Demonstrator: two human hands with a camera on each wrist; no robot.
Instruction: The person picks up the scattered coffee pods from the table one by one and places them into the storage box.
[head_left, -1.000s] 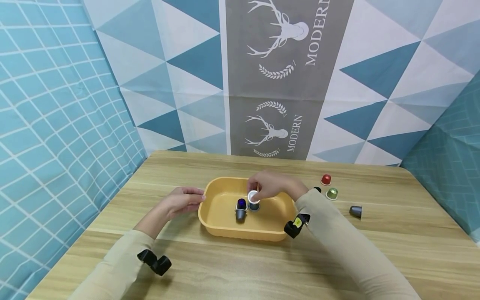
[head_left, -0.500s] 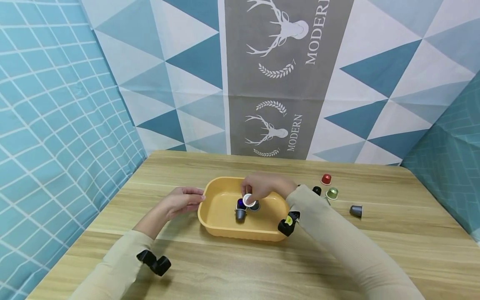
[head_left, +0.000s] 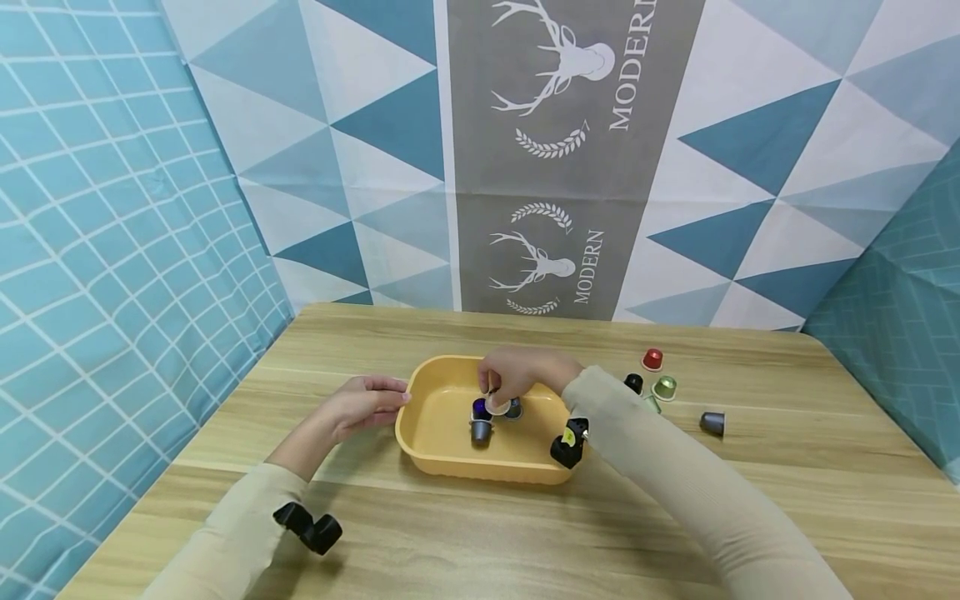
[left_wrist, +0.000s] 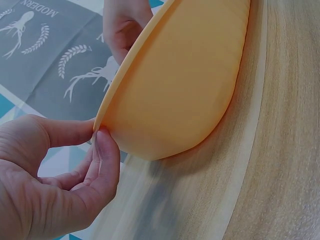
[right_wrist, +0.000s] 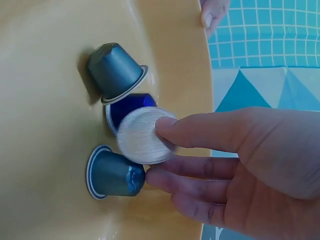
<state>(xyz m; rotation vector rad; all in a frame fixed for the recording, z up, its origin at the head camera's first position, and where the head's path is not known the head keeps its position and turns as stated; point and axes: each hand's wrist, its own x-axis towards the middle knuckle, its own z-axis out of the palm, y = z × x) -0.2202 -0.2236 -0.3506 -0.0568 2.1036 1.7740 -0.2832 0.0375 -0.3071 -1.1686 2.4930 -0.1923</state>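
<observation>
My left hand [head_left: 367, 406] pinches the left rim of a yellow-orange plastic tray [head_left: 487, 469] between thumb and index finger, as the left wrist view shows. Over the tray, my right hand [head_left: 521, 371] holds a coffee capsule [right_wrist: 145, 135] with its pale foil lid facing up and the thumb pressed on it; the capsule's body is hidden. Lying inside the tray are a dark grey capsule [right_wrist: 112, 72], a blue capsule [right_wrist: 130, 107] partly covered by the held one, and a blue-grey capsule [right_wrist: 115, 172] close to my right fingertips.
Right of the tray on the wooden table [head_left: 480, 550] are a red capsule [head_left: 652, 359], a green capsule [head_left: 665, 387], a black capsule [head_left: 634, 382], a pale green one [head_left: 652, 404] partly behind the sleeve, and a grey capsule [head_left: 712, 422] on its side.
My right hand has moved left and slightly lower with the capsule, toward the blue one. The sleeve's shift has uncovered the black and pale green capsules. My left hand stays on the rim.
</observation>
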